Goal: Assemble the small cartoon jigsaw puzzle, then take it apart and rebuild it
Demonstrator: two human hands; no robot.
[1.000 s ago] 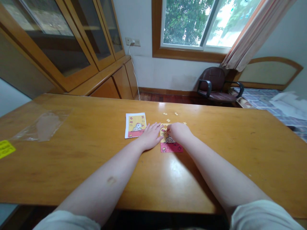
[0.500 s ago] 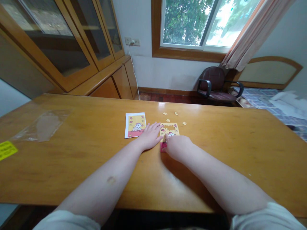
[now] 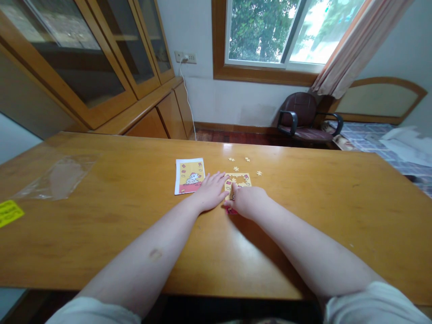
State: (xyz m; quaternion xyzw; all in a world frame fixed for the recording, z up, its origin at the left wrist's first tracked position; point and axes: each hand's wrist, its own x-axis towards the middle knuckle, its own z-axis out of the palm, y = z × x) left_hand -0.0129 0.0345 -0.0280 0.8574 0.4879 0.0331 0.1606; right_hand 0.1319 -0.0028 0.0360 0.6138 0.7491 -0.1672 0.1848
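A small jigsaw puzzle (image 3: pixel 228 183) in yellow and pink lies on the table, with a gap in its upper part. My left hand (image 3: pixel 212 191) rests flat with fingers stretched, its fingertips at the puzzle's left edge and its side by the picture card. Over the lower right of the puzzle is my right hand (image 3: pixel 249 200). Its index finger points onto the puzzle surface and its thumb is apart, near the lower left corner; nothing shows between them. The hand hides much of the puzzle's lower half. A printed picture card (image 3: pixel 190 177) with a similar design lies left of the puzzle.
Several loose puzzle pieces (image 3: pixel 259 173) lie beyond the puzzle on the wooden table (image 3: pixel 320 193). A clear plastic bag (image 3: pixel 62 177) and a yellow label (image 3: pixel 10 213) lie at the left. An armchair (image 3: pixel 300 117) stands past the far edge.
My right hand has shifted slightly left and away from me, its index finger now higher on the puzzle and its thumb further out. My left hand stays in place.
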